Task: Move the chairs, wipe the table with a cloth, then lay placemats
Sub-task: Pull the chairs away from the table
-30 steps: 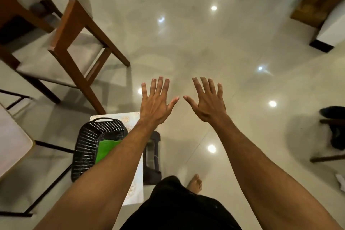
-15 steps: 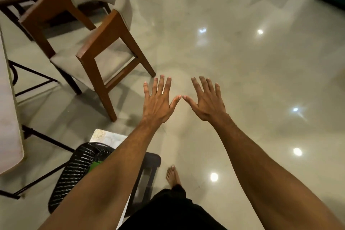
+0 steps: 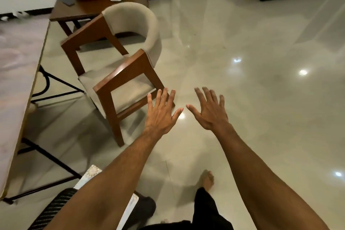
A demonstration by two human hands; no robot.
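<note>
In that last second your view swung up and left. The table (image 3: 16, 80) came in along the left edge, and the chair (image 3: 119, 73) went from a cropped corner to fully in view. It stood on the floor just off the table's side, turned at an angle to it. The basket (image 3: 56, 209) slid down to the bottom edge, half hidden, and I couldn't see the cloth in it at that point. Your left hand (image 3: 161, 115) and right hand (image 3: 210, 114) stayed out front, fingers spread apart and holding nothing, with the left one close to the chair's near leg but not gripping it. My guess is you were only lining up on the chair, so the moving step hadn't started.
</note>
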